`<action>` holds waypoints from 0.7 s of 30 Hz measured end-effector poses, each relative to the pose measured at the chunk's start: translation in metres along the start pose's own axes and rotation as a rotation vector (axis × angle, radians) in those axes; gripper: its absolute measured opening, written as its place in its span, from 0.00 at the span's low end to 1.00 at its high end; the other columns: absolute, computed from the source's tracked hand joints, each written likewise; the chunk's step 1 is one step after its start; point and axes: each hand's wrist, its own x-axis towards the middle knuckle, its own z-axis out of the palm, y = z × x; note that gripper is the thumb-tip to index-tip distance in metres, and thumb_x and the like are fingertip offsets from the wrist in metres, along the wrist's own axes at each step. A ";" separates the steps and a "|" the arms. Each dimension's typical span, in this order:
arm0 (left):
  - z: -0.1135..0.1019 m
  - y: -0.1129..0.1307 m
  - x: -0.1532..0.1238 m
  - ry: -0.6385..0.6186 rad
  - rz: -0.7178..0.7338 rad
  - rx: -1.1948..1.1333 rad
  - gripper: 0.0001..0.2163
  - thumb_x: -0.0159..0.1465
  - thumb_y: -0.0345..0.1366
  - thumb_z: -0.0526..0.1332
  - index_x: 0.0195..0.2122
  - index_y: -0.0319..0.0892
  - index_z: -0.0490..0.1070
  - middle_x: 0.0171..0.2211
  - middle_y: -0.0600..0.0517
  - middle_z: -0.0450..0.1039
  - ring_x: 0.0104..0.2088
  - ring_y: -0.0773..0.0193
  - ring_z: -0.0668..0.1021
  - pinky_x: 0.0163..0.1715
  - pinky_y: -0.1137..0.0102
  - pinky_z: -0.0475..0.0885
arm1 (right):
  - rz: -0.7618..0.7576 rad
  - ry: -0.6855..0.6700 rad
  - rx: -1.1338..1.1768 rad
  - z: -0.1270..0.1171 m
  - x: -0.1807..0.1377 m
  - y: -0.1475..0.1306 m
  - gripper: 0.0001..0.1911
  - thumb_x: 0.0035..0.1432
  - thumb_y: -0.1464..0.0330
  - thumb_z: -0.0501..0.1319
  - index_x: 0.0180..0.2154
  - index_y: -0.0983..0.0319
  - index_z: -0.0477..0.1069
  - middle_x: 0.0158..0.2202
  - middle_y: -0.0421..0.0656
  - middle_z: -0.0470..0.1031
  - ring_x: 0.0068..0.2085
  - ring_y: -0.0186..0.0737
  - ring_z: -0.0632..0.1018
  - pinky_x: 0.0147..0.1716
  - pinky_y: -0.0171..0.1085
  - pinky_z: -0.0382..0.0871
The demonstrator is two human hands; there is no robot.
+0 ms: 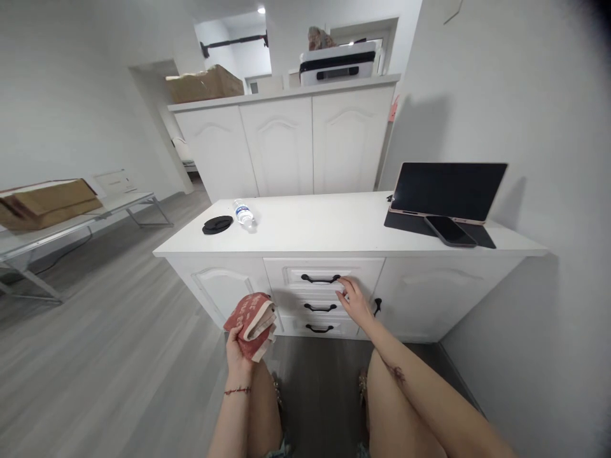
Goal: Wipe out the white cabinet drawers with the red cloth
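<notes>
A folded red cloth (251,323) is gripped in the left hand (237,350), held in front of the white desk (324,226) just left of its three shut drawers, whose contents cannot be seen. The right hand (356,304) is open, its fingertips (342,284) laid at the right end of the top drawer handle (320,278). On the desk, a water bottle (244,214) lies at ten o'clock beside a black lid (217,224), with a tablet (446,191) and phone (450,230) at two o'clock.

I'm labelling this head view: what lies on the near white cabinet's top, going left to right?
Black round lid → water bottle lying on its side → tablet propped on its black cover, with a phone lying in front of it.
</notes>
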 end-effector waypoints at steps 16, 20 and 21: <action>-0.006 -0.006 -0.003 -0.076 0.013 -0.047 0.28 0.59 0.30 0.55 0.63 0.40 0.57 0.50 0.37 0.73 0.51 0.41 0.74 0.51 0.40 0.64 | 0.114 0.034 -0.046 0.058 0.019 -0.027 0.20 0.63 0.61 0.49 0.52 0.64 0.62 0.53 0.55 0.63 0.30 0.39 0.74 0.34 0.43 0.71; 0.002 -0.005 -0.011 -0.031 0.029 -0.035 0.28 0.59 0.31 0.55 0.62 0.40 0.58 0.52 0.36 0.72 0.53 0.40 0.72 0.52 0.39 0.61 | 0.134 0.040 -0.067 0.055 0.020 -0.033 0.17 0.63 0.61 0.49 0.48 0.63 0.65 0.49 0.53 0.66 0.33 0.42 0.74 0.33 0.42 0.70; 0.003 -0.005 -0.013 -0.026 0.036 -0.034 0.27 0.59 0.31 0.56 0.62 0.40 0.58 0.52 0.36 0.71 0.54 0.39 0.71 0.52 0.38 0.61 | 0.132 0.036 -0.064 0.053 0.020 -0.033 0.17 0.63 0.61 0.49 0.48 0.63 0.65 0.48 0.53 0.66 0.33 0.42 0.74 0.34 0.42 0.70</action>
